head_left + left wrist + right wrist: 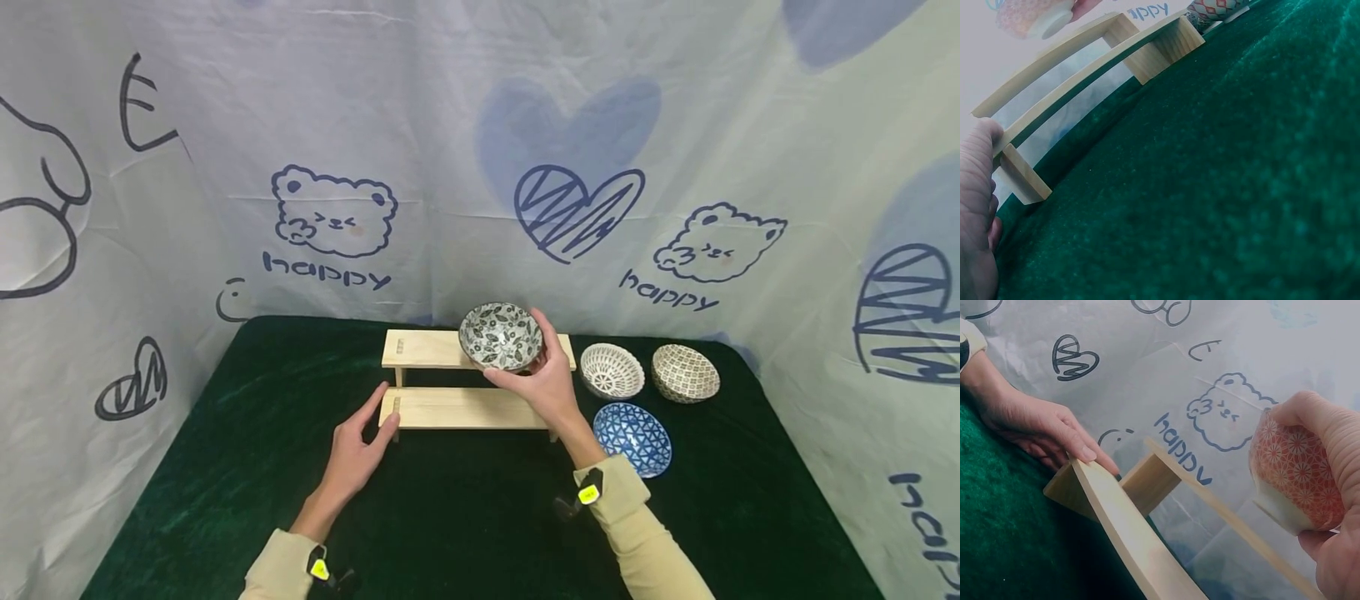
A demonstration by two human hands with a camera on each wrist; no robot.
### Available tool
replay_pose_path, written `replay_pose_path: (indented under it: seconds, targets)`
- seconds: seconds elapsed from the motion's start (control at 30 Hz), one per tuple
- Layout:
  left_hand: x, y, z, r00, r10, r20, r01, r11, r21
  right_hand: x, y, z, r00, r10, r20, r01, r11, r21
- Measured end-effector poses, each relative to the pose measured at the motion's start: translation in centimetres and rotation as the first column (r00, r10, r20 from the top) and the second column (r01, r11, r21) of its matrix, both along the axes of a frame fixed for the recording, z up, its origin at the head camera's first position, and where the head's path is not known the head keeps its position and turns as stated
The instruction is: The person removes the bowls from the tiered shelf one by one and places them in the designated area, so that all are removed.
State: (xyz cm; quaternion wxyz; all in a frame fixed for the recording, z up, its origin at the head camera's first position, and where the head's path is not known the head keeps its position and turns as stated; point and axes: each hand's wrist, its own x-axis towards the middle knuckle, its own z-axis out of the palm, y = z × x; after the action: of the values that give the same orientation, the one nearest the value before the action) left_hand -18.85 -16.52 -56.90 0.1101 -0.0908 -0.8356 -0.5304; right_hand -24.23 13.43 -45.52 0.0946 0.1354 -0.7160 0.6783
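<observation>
My right hand holds a bowl by its right side, above the upper board of a two-tier wooden stand. Dark leaves pattern the bowl's inside; in the right wrist view the bowl shows a red floral outside and a white foot, tilted between thumb and fingers. My left hand grips the left end of the stand's lower board, thumb toward the front edge. The left wrist view has this hand at the board's end, above a short wooden leg.
Right of the stand are a white ribbed-pattern bowl, a beige patterned bowl and, nearer me, a blue triangle-patterned bowl. Dark green velvet cloth covers the table. A pale printed curtain hangs behind and at both sides.
</observation>
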Motion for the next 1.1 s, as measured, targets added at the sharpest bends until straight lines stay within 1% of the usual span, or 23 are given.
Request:
replay_pose_path:
  seconds: [0.23, 0.43, 0.63, 0.93, 1.1]
  targets:
    - [0.2, 0.1, 0.0, 1.000, 0.004, -0.006, -0.004, 1.000, -0.001, 0.5, 0.7, 0.0, 1.000, 0.005, -0.021, -0.006, 0.999, -0.049]
    - [0.0, 0.0, 0.0, 1.000, 0.004, -0.001, -0.004, 1.000, -0.013, 1.1, 1.8, 0.1, 1.000, 0.009, -0.013, -0.010, 0.996, -0.093]
    - [0.0, -0.1, 0.0, 1.000, 0.011, 0.003, -0.011, 1.000, -0.018, 1.6, 2.7, 0.1, 0.999, -0.028, -0.016, 0.027, 0.997, -0.066]
    - [0.1, 0.0, 0.0, 1.000, 0.006, 0.001, -0.006, 1.000, -0.018, 2.1, 4.2, -0.1, 0.998, -0.051, -0.022, 0.050, 0.996, -0.075]
    - [0.2, 0.1, 0.1, 1.000, 0.006, 0.004, -0.006, 1.000, -0.011, 2.5, 5.2, -0.2, 0.997, -0.078, -0.009, 0.077, 0.995, -0.055]
